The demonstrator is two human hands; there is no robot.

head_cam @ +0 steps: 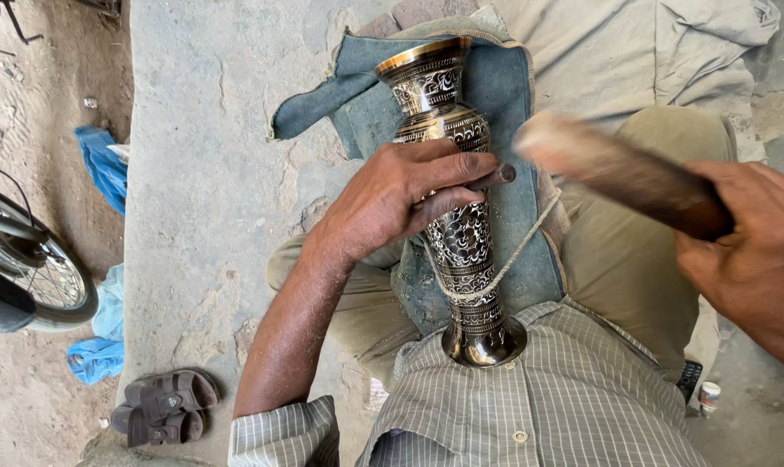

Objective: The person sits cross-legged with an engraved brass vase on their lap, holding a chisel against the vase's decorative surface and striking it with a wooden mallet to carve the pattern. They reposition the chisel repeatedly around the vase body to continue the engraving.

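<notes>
Vase [458, 199], engraved metal, judged heavy, rigid and slick, lies across lap on blue cloth [504, 95]; left hand [401, 195] pinches chisel [498, 175] against its body, right hand [751, 255] clenches mallet [617, 173].

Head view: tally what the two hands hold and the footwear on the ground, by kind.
Engraved black-and-brass metal vase: 1
Small metal chisel in left hand: 1
Wooden mallet in right hand: 1
Dark sandals: 2
Total: 5
</notes>
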